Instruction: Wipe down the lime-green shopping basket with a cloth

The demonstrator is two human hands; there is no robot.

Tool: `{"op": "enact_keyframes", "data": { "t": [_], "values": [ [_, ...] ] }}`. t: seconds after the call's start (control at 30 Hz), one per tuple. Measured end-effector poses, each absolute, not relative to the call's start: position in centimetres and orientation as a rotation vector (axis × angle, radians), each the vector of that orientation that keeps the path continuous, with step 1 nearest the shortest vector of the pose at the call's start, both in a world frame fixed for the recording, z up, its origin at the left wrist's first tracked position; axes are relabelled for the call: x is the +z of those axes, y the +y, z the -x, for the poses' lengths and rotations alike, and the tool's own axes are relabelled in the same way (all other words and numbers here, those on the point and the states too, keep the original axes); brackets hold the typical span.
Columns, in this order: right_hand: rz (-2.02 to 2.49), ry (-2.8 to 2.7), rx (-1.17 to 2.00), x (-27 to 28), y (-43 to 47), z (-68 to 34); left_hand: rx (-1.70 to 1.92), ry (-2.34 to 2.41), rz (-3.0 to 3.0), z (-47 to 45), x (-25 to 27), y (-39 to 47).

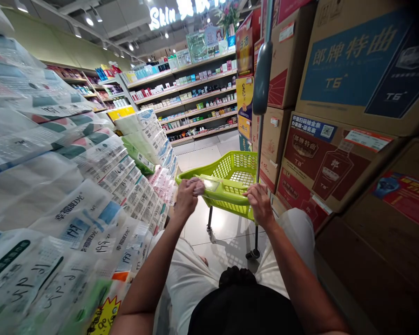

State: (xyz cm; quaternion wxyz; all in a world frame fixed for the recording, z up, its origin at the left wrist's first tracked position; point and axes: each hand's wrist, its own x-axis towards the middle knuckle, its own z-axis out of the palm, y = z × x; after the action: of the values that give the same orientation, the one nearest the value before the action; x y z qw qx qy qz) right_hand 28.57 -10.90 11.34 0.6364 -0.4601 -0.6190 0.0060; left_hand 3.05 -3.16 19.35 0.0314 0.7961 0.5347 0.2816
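A lime-green plastic shopping cart (pixel 226 202) with a perforated basket stands in front of me on thin dark legs with casters. My left hand (pixel 186 197) is closed around a crumpled pinkish cloth (pixel 197 186), pressed on the left end of the cart's handle bar. At the bar's right end, my right hand (pixel 260 204) is closed, its fingers curled over the edge. A thin metal pole with a grey grip (pixel 261 79) rises beside the right fingers; whether they hold it too I cannot tell. The basket's visible floor is bare mesh.
Plastic-wrapped packs (pixel 101 172) are piled high along the left side. Cardboard cartons (pixel 335 163) are stacked closely on the right. Ahead, shelves (pixel 195 97) carry rows of small boxed goods, beyond a pale tiled floor (pixel 199 158).
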Motion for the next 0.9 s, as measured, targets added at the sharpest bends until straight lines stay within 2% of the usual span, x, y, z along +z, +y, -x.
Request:
{"op": "enact_keyframes", "data": {
  "t": [0.1, 0.27, 0.4, 0.47, 0.57, 0.73, 0.9],
  "values": [
    [0.999, -1.397, 0.028, 11.4, -9.6, -29.1, 0.918, 1.84, -2.353, -0.8, 19.2, -0.9],
    [1.001, -1.349, 0.003, 10.9, -7.7, -32.1, 0.838, 1.864, -2.393, -2.0, 19.2, -0.7],
    [1.133, -1.393, -0.191, 11.9, -7.1, -33.9, 0.772, 1.815, -2.413, -4.6, 19.2, -2.0],
    [1.234, -1.456, -0.308, 12.7, -7.2, -33.2, 0.781, 1.756, -2.415, -5.4, 18.9, -2.6],
    [1.291, -1.555, -0.301, 13.1, -7.1, -30.9, 0.846, 1.722, -2.367, -5.0, 18.5, -2.6],
    [1.338, -1.489, -0.294, 11.6, -5.7, -30.3, 0.907, 1.951, -2.119, -2.3, 18.2, -1.1],
    [1.376, -1.432, -0.329, 11.0, -4.6, -32.8, 0.968, 1.57, -2.258, -2.2, 17.3, -1.2]
  ]
}}
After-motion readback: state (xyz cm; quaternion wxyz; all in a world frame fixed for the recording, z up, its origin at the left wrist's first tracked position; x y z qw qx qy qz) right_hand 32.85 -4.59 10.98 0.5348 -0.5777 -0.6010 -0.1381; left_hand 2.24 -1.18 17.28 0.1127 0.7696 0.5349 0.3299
